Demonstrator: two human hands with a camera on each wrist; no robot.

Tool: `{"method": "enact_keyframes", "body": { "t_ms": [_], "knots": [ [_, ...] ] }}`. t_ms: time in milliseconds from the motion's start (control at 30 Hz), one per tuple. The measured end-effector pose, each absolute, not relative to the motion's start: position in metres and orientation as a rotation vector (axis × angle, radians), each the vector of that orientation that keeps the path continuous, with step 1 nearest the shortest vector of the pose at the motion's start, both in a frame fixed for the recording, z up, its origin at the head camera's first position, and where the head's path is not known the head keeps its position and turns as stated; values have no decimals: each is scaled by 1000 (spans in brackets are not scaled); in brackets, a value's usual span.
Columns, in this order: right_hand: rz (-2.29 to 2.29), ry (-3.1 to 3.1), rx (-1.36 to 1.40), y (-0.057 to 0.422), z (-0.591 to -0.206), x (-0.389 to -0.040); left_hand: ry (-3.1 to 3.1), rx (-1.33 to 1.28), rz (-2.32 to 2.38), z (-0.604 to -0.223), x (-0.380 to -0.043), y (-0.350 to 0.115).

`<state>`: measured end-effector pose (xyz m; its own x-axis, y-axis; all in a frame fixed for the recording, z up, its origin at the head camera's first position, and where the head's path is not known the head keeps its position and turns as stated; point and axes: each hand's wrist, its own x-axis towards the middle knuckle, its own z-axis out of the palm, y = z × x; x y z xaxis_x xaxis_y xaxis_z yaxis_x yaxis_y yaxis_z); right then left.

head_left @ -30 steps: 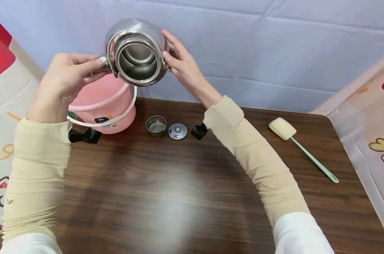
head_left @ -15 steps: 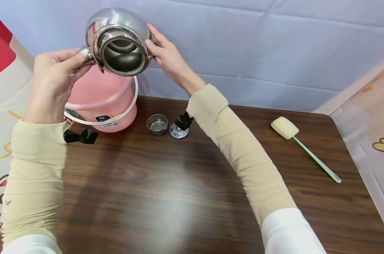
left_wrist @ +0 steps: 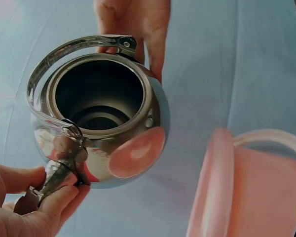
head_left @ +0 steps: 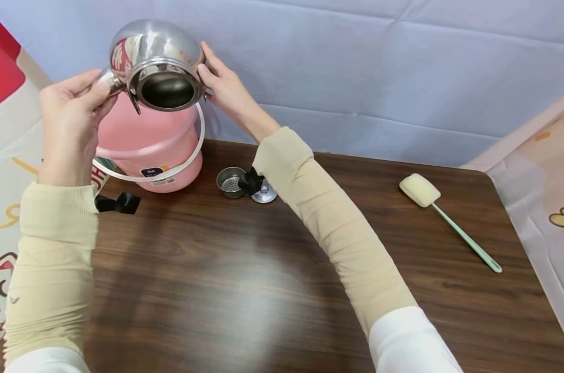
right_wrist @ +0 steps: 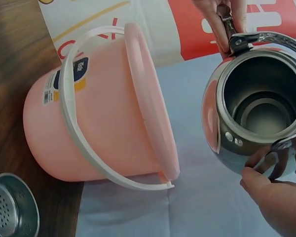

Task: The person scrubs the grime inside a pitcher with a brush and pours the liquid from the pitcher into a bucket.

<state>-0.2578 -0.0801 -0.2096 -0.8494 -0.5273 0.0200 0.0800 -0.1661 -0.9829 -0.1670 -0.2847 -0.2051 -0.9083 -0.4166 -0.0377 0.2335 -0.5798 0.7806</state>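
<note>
A shiny stainless-steel teapot (head_left: 153,44) is held up over the pink bucket (head_left: 174,168), its open mouth tilted down toward me. My left hand (head_left: 72,111) pinches the spout (left_wrist: 59,173) between thumb and fingers. On the opposite side my right hand (head_left: 230,90) grips the teapot's body, the thumb near the joint of the metal handle (right_wrist: 281,38). No lid covers the mouth, and both wrist views look into the bare interior. Below my right sleeve stand a perforated strainer (head_left: 225,181) and a small round lid (head_left: 266,195), the black wrist mount partly covering both.
A long-handled sponge brush (head_left: 421,190) lies at the right of the dark wooden table (head_left: 216,269). The bucket stands at the back left, its white handle (right_wrist: 81,133) lowered over the near side. Pale cloth (head_left: 333,77) hangs behind the table.
Both hands have carried the teapot to the left, further over the bucket. Its mouth has tipped further downward. My right arm now overlaps the lid and strainer; brush and bucket stay put.
</note>
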Motion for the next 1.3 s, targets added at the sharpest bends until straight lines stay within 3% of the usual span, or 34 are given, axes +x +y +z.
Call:
{"method": "enact_keyframes", "body": {
  "t_ms": [467,1300],
  "knots": [
    [-1817,2019,-611,-105,-218,-254,-1085,223,-2384,-226,-159,-296],
    [-2195,1641,-620,-122,-245,-246,-1120,64,-2071,-271,-163,-301]
  ]
}}
